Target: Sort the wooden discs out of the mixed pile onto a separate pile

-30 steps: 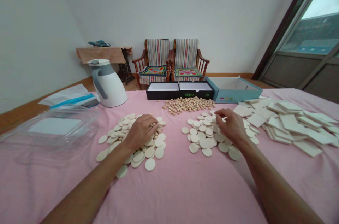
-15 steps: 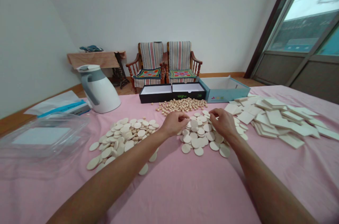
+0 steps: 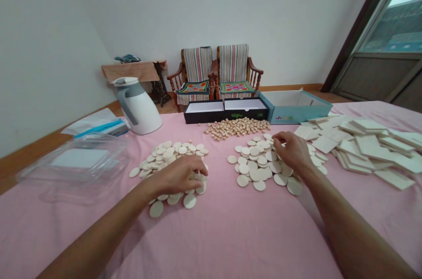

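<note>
My left hand (image 3: 181, 175) hovers at the right side of the left pile of pale wooden discs (image 3: 161, 156), its thumb apart from the bent fingers. No disc shows in its grasp, though the palm side is partly hidden. Over the upper right of a second heap of round wooden discs (image 3: 253, 169) is my right hand (image 3: 292, 150). Its fingers are curled together, pointing left; what they hold, if anything, is hidden. A strip of pink cloth separates the two heaps.
Behind the discs lie many small wooden beads (image 3: 235, 128), a black two-part box (image 3: 204, 117) and a blue box (image 3: 298, 114). Square wooden tiles (image 3: 365, 142) are heaped at right. A white jug (image 3: 141, 111) and a clear plastic tray (image 3: 115, 156) stand at left.
My left hand has moved left from the right heap to the left heap, and its fingers have parted. My right hand stays over the right heap. The view has shifted slightly.
</note>
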`<state>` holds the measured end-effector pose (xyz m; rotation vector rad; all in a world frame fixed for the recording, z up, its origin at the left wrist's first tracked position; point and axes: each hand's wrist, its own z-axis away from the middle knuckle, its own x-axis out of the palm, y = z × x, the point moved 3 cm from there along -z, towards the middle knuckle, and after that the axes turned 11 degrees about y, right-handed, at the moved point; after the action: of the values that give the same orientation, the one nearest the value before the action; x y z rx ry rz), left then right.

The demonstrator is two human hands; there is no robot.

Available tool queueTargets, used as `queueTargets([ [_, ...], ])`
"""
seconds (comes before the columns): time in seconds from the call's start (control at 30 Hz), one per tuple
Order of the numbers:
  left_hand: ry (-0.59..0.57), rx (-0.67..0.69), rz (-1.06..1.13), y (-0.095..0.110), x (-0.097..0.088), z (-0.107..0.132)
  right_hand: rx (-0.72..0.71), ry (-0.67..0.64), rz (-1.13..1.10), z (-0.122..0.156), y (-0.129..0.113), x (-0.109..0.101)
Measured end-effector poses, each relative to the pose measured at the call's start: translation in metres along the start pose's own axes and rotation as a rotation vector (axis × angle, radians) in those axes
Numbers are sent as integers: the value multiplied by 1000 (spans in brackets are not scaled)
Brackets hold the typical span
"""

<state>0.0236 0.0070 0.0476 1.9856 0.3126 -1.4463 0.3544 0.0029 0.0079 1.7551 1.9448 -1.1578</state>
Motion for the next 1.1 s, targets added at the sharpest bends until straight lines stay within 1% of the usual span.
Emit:
queueTargets([
  [0.07, -13, 23, -64, 5, 4, 11, 21, -6, 18, -1, 4, 1],
  [0.17, -12, 51, -159, 11, 11, 18, 53, -15, 47, -1, 9, 2],
  [0.27, 4, 61, -204, 12, 13, 20, 62, -31, 53, -1, 12, 4],
  [0.37, 15, 77, -205, 12, 12, 16, 57, -3, 25, -1, 11, 5],
  [0.47, 47, 101, -149, 13, 15, 2, 33, 42, -14, -1, 8, 4],
  [0.57, 124, 112, -75, 18, 24, -25, 7, 62, -36, -1, 6, 4],
  [0.63, 230, 101, -9, 23, 29, -44, 3, 60, -42, 0, 6, 5],
  [0.67, 306, 84, 35, 25, 30, -52, 5, 55, -44, 0, 6, 6],
  [0.77, 451, 65, 109, 26, 29, -64, 11, 46, -48, 1, 6, 7],
  [0.87, 498, 17, 103, 14, 22, -56, -12, 40, -63, 2, 2, 7],
  [1.0, 552, -89, 17, -13, 12, -27, -71, 44, -123, 5, -12, 6],
  [1.1, 576, -107, -72, -32, 8, -5, -149, 40, -211, 11, -30, 6],
])
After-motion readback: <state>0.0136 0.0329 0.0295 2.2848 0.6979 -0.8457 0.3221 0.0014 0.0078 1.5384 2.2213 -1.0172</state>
